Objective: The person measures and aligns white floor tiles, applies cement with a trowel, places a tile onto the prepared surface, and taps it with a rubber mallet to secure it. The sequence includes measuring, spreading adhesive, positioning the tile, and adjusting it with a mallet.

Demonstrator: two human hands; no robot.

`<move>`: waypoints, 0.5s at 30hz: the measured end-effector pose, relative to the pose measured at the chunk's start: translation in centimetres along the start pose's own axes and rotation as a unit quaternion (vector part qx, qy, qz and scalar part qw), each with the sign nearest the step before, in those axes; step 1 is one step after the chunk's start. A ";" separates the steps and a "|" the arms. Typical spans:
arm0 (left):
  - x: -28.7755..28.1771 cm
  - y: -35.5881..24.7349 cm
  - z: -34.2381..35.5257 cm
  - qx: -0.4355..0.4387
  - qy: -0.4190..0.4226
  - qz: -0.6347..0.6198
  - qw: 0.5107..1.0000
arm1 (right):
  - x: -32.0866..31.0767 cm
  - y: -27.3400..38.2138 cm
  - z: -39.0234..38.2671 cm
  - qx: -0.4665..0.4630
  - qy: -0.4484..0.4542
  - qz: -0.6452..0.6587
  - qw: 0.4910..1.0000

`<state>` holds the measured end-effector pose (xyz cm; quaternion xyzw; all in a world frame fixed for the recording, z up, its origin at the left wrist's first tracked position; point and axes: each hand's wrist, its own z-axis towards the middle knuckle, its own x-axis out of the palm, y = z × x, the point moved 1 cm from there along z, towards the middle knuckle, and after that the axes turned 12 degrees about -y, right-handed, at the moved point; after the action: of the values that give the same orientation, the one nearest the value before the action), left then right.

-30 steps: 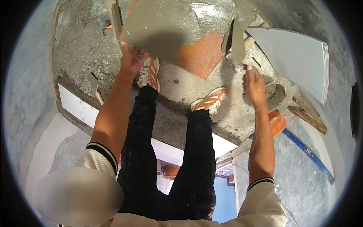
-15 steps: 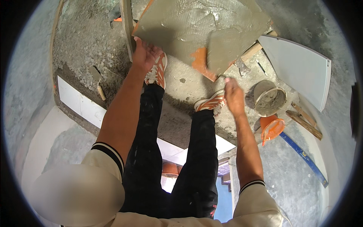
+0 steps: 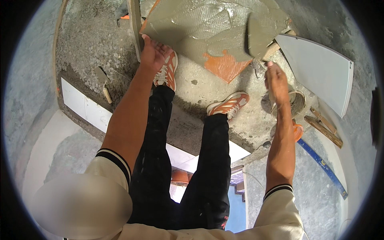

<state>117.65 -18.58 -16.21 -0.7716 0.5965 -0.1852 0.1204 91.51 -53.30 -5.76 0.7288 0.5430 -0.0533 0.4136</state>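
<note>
While the right hand (image 3: pixel 277 82) has its fingers closed around the handle of a trowel (image 3: pixel 257 38), the tilted blade is at the right part of the grey mortar (image 3: pixel 192 34) coating an orange tile (image 3: pixel 227 67). The tile is ahead of the shoes (image 3: pixel 230 105), one bare corner pointing back toward the person. By its left corner, the left hand (image 3: pixel 157 54) has loosely spread fingers; whether they grip the edge, I cannot tell.
</note>
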 end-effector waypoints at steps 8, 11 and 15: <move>0.0 -0.4 -0.3 0.007 -0.023 0.026 0.999 | 1.9 -6.7 -6.4 -0.111 0.117 -0.188 0.969; 0.7 0.0 0.2 0.022 -0.018 0.035 0.999 | 0.6 -10.2 -2.9 -0.151 0.020 -0.112 0.982; 0.2 -0.6 1.2 0.032 -0.057 0.048 0.997 | -2.0 -11.5 -0.1 -0.211 0.020 -0.115 0.970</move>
<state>118.73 -18.67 -16.98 -0.7470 0.6191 -0.1533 0.1876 81.05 -53.97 -10.91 0.5583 0.6302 0.0298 0.5388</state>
